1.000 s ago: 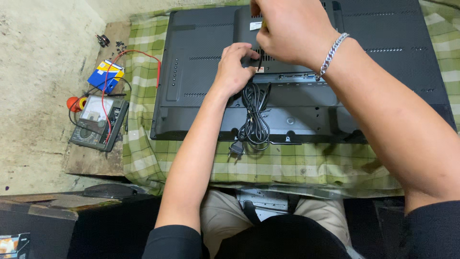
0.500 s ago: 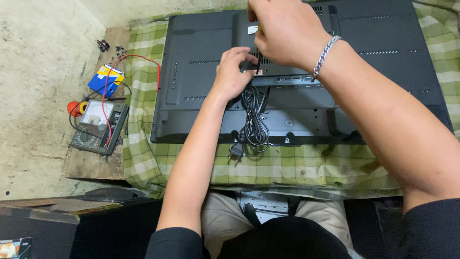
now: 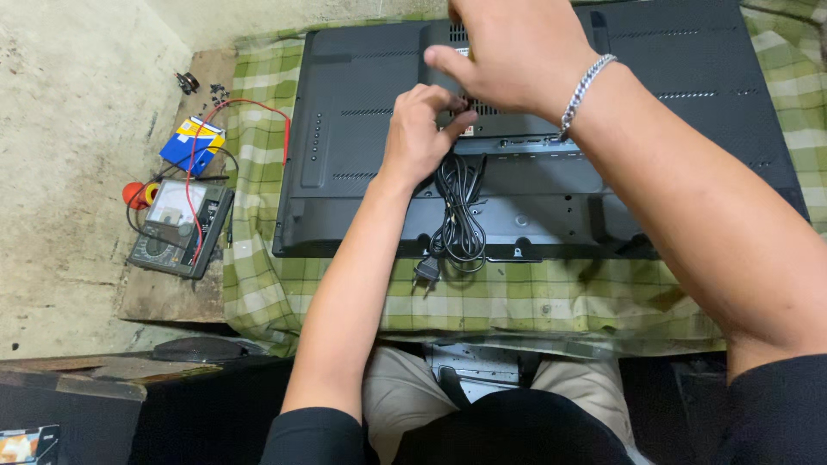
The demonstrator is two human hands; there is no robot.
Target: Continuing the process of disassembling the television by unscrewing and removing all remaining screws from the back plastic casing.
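A black flat television (image 3: 689,103) lies face down on a green checked cloth (image 3: 534,297). My left hand (image 3: 418,138) rests on its back panel, fingertips curled against the edge of the raised centre housing, just above a coiled black power cord (image 3: 458,211) whose plug (image 3: 425,272) lies on the cloth. My right hand (image 3: 508,52), with a silver bracelet (image 3: 586,86) on the wrist, hovers over the housing directly above the left hand, thumb out and fingers bent down. What the left fingertips pinch is hidden.
Left of the cloth, a wooden board holds an analogue multimeter (image 3: 177,228) with red and black leads (image 3: 258,108), a blue and yellow box (image 3: 191,145), a red tape roll (image 3: 135,195) and small screws (image 3: 207,90). Concrete floor lies beyond. My knees are under the cloth's near edge.
My right hand has risen slightly and shifted up over the housing. The left hand stays at the same spot on the back panel.
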